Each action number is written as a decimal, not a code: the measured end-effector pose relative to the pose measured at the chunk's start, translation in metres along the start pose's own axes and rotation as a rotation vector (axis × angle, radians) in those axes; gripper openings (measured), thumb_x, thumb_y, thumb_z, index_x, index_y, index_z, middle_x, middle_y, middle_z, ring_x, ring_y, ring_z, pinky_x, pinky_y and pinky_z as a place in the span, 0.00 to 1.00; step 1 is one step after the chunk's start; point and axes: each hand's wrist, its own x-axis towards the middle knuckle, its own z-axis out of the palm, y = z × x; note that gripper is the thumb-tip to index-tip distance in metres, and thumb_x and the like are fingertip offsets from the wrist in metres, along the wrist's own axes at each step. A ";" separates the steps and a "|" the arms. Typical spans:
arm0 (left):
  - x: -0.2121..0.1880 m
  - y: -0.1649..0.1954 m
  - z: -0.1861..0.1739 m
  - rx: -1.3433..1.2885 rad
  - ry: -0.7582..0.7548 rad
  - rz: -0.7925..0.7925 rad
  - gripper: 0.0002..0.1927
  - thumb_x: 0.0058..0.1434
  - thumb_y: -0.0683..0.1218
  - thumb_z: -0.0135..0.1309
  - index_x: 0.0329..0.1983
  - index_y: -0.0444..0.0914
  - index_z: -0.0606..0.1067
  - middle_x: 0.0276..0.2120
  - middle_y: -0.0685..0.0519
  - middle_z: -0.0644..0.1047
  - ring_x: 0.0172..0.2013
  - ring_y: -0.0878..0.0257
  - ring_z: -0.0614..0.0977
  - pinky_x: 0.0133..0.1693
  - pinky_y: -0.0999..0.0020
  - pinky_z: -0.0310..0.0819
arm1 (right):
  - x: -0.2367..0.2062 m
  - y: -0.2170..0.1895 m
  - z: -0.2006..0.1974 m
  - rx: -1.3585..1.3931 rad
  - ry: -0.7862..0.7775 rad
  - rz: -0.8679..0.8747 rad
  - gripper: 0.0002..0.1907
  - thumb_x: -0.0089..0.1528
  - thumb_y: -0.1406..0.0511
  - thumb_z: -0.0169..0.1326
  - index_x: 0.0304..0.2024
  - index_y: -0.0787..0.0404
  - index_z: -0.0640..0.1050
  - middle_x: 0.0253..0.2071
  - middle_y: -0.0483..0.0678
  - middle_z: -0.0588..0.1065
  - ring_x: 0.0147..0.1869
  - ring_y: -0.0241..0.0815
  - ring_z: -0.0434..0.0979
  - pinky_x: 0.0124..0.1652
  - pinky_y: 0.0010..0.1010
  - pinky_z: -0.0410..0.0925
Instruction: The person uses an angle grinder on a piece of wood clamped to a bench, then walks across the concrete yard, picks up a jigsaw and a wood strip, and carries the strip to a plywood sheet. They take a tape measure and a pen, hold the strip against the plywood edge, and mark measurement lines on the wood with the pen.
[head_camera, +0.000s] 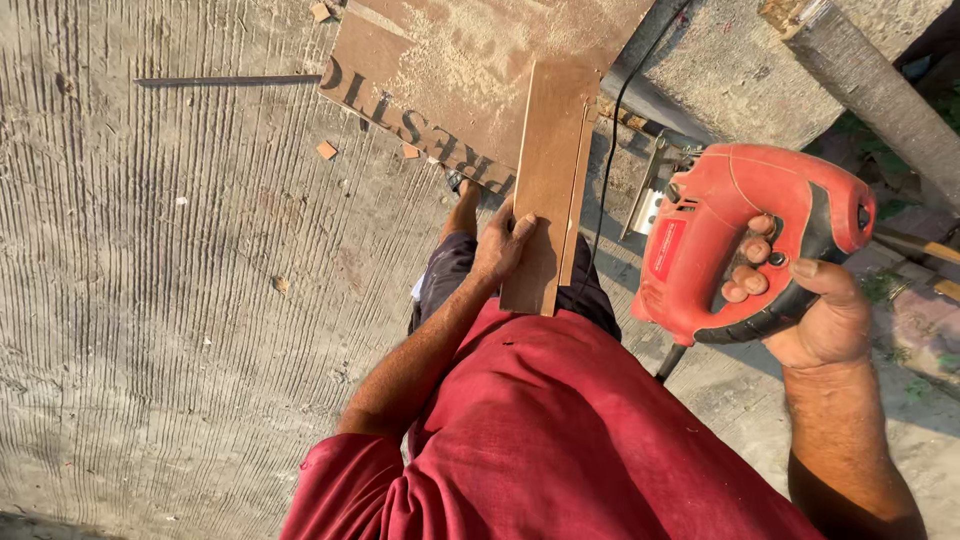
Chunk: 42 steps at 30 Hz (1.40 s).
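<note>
My left hand (500, 243) grips a narrow brown wooden board (550, 160) near its lower end, thumb on the face; the board stands roughly upright in front of my body. My right hand (812, 300) is wrapped around the handle of a red jigsaw (720, 230), fingers through the grip. The saw is lifted to the right of the board, apart from it, with its metal base plate (650, 195) pointing towards the board. A black cord (612, 130) runs from the saw up past the board's right edge.
A large brown plywood sheet (440, 70) dusted with sawdust lies on the grooved concrete floor (180, 280) ahead. Small wood offcuts (326, 150) lie near it. A concrete block (730, 70) and a grey beam (880, 100) stand at the upper right.
</note>
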 end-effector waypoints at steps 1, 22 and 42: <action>-0.003 0.002 0.000 0.011 -0.003 -0.053 0.29 0.68 0.52 0.53 0.71 0.40 0.65 0.56 0.42 0.79 0.57 0.52 0.80 0.56 0.60 0.72 | -0.001 0.000 0.002 0.010 -0.001 0.025 0.22 0.65 0.63 0.60 0.57 0.66 0.70 0.44 0.47 0.70 0.44 0.38 0.72 0.54 0.39 0.67; -0.011 -0.033 0.018 -0.016 -0.009 -0.122 0.32 0.67 0.55 0.50 0.74 0.46 0.61 0.61 0.36 0.74 0.63 0.39 0.73 0.61 0.50 0.68 | 0.051 -0.016 0.000 0.033 0.067 0.296 0.24 0.65 0.61 0.55 0.58 0.70 0.67 0.43 0.48 0.69 0.42 0.36 0.71 0.53 0.34 0.65; -0.016 -0.021 0.012 0.065 -0.033 -0.169 0.33 0.69 0.57 0.47 0.76 0.46 0.58 0.58 0.37 0.76 0.58 0.39 0.77 0.57 0.48 0.70 | 0.071 -0.007 0.009 0.085 0.065 0.383 0.22 0.67 0.63 0.53 0.59 0.71 0.68 0.44 0.47 0.69 0.44 0.36 0.71 0.56 0.34 0.65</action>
